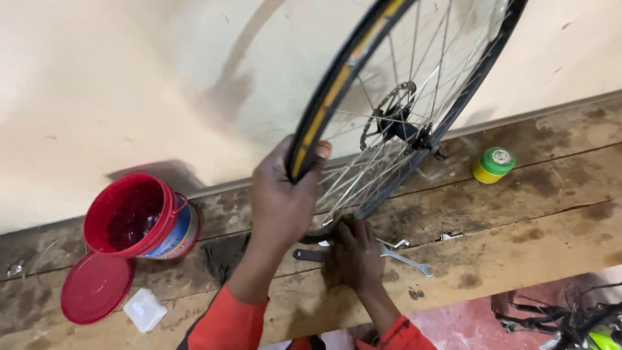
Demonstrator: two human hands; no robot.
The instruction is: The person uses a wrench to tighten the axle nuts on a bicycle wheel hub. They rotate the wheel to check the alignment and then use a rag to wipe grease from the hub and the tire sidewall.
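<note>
Left of the bicycle wheel (395,110) stand a red bucket (139,217) and its lid (96,288). The left hand (282,201) wraps closed around the wheel's rim, thumb over the top. Below the wheel, the right hand (353,256) presses fingers against its bottom edge; the grip cannot be told. A spanner (405,259) lies just right of it.
</note>
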